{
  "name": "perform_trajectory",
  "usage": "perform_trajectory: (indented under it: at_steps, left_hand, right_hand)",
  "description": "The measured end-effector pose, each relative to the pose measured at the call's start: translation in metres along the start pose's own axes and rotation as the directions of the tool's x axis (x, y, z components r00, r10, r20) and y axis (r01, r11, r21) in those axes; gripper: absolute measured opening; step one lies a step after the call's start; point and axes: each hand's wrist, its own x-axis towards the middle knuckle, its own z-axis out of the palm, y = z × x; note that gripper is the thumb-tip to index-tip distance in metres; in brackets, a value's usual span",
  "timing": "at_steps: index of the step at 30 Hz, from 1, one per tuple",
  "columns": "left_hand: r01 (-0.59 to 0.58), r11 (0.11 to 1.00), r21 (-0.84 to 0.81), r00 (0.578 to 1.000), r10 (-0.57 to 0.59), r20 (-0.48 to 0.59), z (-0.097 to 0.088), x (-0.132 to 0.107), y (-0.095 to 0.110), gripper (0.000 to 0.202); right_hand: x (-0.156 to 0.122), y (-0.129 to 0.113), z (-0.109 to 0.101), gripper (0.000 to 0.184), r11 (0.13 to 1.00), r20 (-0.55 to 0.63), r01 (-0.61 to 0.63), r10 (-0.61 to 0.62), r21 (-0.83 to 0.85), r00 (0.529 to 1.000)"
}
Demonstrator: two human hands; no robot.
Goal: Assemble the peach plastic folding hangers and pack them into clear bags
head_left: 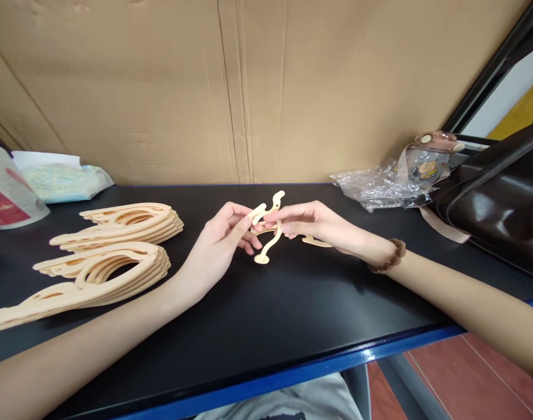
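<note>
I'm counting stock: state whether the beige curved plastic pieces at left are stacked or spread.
Stacked: the beige pieces overlap closely in two piles.

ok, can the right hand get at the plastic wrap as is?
Probably yes: nothing seems to stand between the right hand and the plastic wrap, but the hand holds a beige piece, so it likely needs freeing first.

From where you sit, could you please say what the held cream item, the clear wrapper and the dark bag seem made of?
Held cream item: probably smooth plastic, given its even colour and rounded edges; wood is possible.
Clear wrapper: thin, glossy plastic film, see-through and sharply creased.
Dark bag: leather or imitation leather, by its shiny, folded surface; which is unclear.
</note>
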Motion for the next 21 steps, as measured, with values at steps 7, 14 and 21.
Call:
perform_trajectory:
  at_steps: [7,14,21]
  left_hand:
    - [-0.053,0.93,0.363,0.996,0.073,-0.042,-0.007,0.002,-0.002,0.025]
    - [-0.189,0.625,0.757,0.98,0.068,0.188,-0.006,-0.002,-0.002,0.026]
    - [-0.18,0.624,0.76,0.984,0.126,0.13,-0.012,0.006,-0.015,0.011]
  right_hand:
    - [0.005,-0.002,-0.018,0.007,0.986,-0.432,0.162,-0.155,-0.02,0.888]
    - [0.006,0.005,-0.034,0.016,0.911,-0.459,-0.021,-0.187,-0.412,0.868]
    - [-0.006,-0.014,-0.046,0.024,0.445,-0.075,-0.089,0.05,-0.891,0.996]
